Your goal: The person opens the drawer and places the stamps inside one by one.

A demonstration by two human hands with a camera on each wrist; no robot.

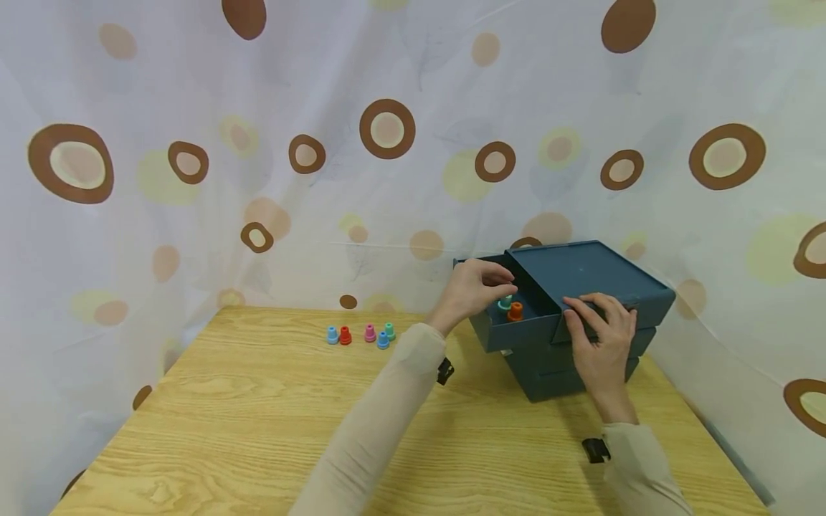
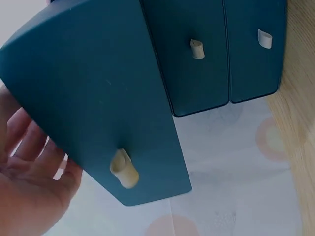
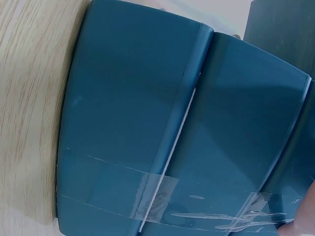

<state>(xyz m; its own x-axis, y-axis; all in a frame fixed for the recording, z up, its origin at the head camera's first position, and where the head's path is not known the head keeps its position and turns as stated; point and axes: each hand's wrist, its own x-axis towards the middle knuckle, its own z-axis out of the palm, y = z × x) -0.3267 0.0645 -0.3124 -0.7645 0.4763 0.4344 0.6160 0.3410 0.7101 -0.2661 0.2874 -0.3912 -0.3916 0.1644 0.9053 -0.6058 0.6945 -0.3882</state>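
The top drawer [image 1: 516,322] of the blue box [image 1: 581,287] is pulled out, and small caps go inside it. To do this well, the cap should go down gently next to the orange cap [image 1: 515,311] and the green cap [image 1: 505,302] in the drawer, and the box must not slide.

The left hand [image 1: 474,287] is over the open drawer, just above the two caps. Its fingers are bent together, but I cannot tell if they hold a cap.

The right hand [image 1: 600,333] lies on the front corner of the box with its fingers nearly straight, pressing it so it stays put.

Five more caps [image 1: 361,335] wait in a row on the wooden surface [image 1: 258,416], well away from the box.
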